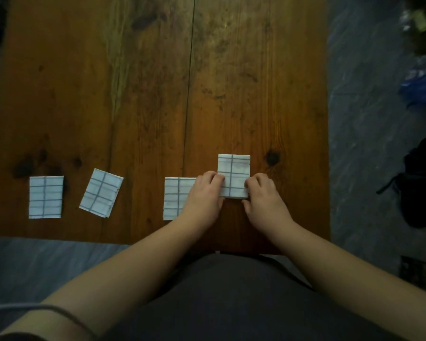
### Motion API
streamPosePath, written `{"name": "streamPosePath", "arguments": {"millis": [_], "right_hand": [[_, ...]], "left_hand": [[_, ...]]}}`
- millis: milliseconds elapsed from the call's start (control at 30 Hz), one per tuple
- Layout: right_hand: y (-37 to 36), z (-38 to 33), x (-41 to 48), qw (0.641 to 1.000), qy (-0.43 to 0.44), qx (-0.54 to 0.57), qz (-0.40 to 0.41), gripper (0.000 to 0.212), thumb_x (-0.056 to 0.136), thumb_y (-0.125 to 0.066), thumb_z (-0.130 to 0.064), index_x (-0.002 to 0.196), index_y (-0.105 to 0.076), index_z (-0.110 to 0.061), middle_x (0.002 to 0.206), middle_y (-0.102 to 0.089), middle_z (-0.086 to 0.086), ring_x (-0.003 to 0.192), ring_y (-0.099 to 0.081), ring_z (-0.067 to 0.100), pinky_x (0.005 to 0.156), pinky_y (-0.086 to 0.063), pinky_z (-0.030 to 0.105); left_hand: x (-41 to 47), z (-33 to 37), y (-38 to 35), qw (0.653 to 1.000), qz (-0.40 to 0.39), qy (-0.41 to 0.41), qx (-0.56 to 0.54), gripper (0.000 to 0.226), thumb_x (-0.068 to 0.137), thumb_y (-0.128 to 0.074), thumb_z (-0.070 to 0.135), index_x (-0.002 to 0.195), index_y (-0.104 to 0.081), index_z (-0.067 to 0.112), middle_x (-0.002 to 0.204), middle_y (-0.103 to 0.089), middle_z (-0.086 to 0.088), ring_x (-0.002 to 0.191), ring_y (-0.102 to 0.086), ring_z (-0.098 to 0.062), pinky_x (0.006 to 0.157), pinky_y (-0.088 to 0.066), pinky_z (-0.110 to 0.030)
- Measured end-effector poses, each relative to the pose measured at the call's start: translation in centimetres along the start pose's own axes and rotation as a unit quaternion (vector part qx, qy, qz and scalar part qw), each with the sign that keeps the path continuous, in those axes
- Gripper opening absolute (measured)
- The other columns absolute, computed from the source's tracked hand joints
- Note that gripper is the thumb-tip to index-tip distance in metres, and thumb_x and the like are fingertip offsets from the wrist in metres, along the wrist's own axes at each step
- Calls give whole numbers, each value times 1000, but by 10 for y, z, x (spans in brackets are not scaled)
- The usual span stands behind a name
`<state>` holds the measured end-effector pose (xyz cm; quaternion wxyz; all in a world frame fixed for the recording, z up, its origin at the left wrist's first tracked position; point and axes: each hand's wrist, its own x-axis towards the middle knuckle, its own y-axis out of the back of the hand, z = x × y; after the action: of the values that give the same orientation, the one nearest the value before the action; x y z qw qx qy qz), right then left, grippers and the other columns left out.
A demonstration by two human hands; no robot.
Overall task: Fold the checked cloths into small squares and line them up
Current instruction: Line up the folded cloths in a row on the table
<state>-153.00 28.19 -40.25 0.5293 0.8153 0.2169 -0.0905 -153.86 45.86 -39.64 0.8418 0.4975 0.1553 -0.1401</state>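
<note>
- Four folded checked cloths lie in a rough row near the front edge of the wooden surface (pixel 145 82).
- The held cloth (pixel 234 172) is the one furthest right. It sits a little further back than the others, with its edges square to the surface.
- The left hand (pixel 204 195) grips the held cloth's lower left edge, its fingers (pixel 213 178) curled onto the fabric.
- The right hand (pixel 265 196) grips the lower right edge, its fingers (pixel 252 184) curled in and clamped on the cloth. The thumb sits at the near corner.
- The third cloth (pixel 174 199) lies just beside the held cloth, to its left, with its right part hidden under the left hand.
- The tilted cloth (pixel 101 191) lies well to the left of that, turned clockwise out of line.
- The end cloth (pixel 45 196) lies straight at the far left, near the tilted cloth but apart from it.
- A dark bag (pixel 422 185) rests on the grey floor (pixel 359 119) to the right of the surface.
</note>
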Motion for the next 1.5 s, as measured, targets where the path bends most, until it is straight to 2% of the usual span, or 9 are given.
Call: {"name": "streamPosePath", "arguments": {"millis": [333, 567, 733, 900, 1167, 1333, 1500], "right_hand": [[1, -2, 4, 998, 21, -63, 9, 34, 92, -62, -26, 124, -52, -21, 123, -51, 0, 105, -49, 18, 88, -51, 34], [4, -16, -3, 998, -9, -65, 19, 38, 91, -63, -26, 126, -50, -21, 127, -48, 2, 112, -48, 20, 94, -50, 36], [-1, -51, -19, 999, -12, -37, 36, 39, 93, -63, -26, 130, -49, -25, 130, -49, -2, 119, -46, 17, 99, -47, 33], [-36, -106, -34, 999, -41, 17, 9, 44, 94, -62, -29, 135, -47, -31, 130, -50, -5, 120, -47, 15, 98, -49, 34], [-80, -150, -35, 996, -90, -12, -1, 43, 92, -63, -28, 131, -44, -32, 129, -45, -2, 119, -45, 18, 94, -51, 34], [-81, -150, -28, 997, -68, -37, -12, 43, 92, -61, -26, 131, -44, -31, 129, -45, -3, 116, -46, 18, 94, -49, 34], [-81, -153, -16, 999, -37, -37, -5, 40, 94, -58, -28, 132, -46, -31, 128, -47, -4, 114, -47, 16, 94, -50, 33]], "left_hand": [[3, -5, 0, 998, -1, -32, 45, 51, 93, -68, 25, 139, -46, 23, 143, -44, -2, 130, -42, -20, 110, -42, -36], [-10, -16, 10, 998, 8, -43, 43, 60, 94, -68, 25, 148, -42, 24, 150, -42, 0, 138, -38, -19, 115, -37, -37], [-32, -48, 30, 998, 22, -34, 42, 59, 95, -68, 25, 148, -43, 25, 154, -41, 0, 142, -38, -20, 117, -39, -37], [-58, -106, 50, 997, 2, -33, 63, 52, 92, -70, 31, 139, -48, 27, 144, -48, 0, 132, -44, -20, 109, -42, -36], [-74, -151, 53, 994, -27, -73, 76, 58, 90, -71, 36, 141, -44, 30, 143, -46, 0, 130, -44, -21, 109, -43, -38], [-71, -159, 46, 991, -38, -88, 95, 63, 90, -69, 37, 145, -39, 31, 146, -42, -1, 132, -41, -23, 112, -40, -40], [-60, -163, 51, 992, -19, -86, 87, 54, 93, -66, 33, 143, -44, 29, 145, -44, -1, 132, -41, -22, 113, -40, -39]]}}
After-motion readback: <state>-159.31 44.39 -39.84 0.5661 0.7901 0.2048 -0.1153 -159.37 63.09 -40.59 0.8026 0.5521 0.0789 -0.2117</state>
